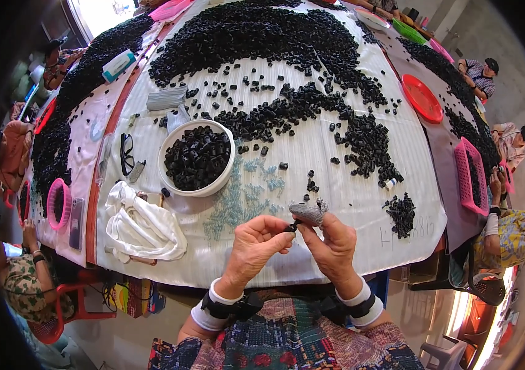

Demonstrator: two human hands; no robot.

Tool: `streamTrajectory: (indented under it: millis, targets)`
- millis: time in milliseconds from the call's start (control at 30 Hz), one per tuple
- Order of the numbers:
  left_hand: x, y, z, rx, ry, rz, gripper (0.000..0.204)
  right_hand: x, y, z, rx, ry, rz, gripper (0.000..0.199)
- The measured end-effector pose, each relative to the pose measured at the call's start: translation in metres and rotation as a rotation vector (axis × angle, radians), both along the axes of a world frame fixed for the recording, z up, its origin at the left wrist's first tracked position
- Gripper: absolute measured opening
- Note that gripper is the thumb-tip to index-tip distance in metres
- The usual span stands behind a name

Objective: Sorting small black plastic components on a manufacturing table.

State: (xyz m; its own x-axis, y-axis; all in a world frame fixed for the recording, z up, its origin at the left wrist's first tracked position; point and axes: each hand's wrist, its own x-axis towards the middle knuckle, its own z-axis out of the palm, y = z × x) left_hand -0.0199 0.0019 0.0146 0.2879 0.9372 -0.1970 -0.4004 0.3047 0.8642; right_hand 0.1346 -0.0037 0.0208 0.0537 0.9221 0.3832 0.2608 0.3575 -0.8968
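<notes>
Near the table's front edge, my left hand [257, 245] pinches a small black plastic part [291, 227] between thumb and fingertips. Close beside it, my right hand [331, 245] is closed, its thumb tip up against the same part. A grey, rounded, wrapped-looking object [309, 213] sits at my right fingers, apparently gripped by them; its exact kind is unclear. Just beyond my hands, a few loose black parts [312, 185] lie on the white cloth. To the left stands a white bowl [230, 165] filled with black parts. Small bluish bits [231, 206] are scattered between bowl and hands.
A large heap of black parts [256, 37] covers the far table. A smaller pile of dark pieces [401, 214] lies at right. White cloth [142, 225], eyeglasses [127, 154] and grey striped fabric [167, 98] are at left. Other people sit along both sides, near pink baskets [467, 176].
</notes>
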Motion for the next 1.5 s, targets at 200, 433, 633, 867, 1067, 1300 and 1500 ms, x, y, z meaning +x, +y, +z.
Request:
streamTrajectory:
  millis: [200,433,633,867,1067,1300,1500]
  targets:
    - [0.001,-0.004,-0.002,0.031,0.038,0.030,0.016,-0.002,-0.002,0.003,0.062,-0.125,-0.032,0.019]
    - [0.001,-0.007,-0.009,0.063,0.082,0.049,0.016,0.000,-0.006,0.000,0.040,-0.272,-0.028,0.023]
    - [0.002,-0.008,-0.011,0.032,0.118,0.034,0.016,0.003,-0.004,-0.003,0.200,-0.400,-0.006,0.024]
    - [0.001,-0.010,-0.020,0.007,0.132,0.010,0.016,0.006,-0.006,0.001,0.232,-0.536,0.110,0.025]
    - [0.003,-0.008,-0.016,-0.058,0.196,-0.018,0.017,0.008,-0.005,-0.004,0.221,-0.580,0.144,0.024]
    - [0.002,-0.006,-0.024,-0.161,0.093,-0.005,0.011,0.005,-0.008,-0.012,0.103,-0.487,0.173,0.024]
    - [0.002,-0.001,-0.023,-0.204,0.033,0.006,0.011,0.003,-0.001,-0.009,0.164,-0.417,0.078,0.035]
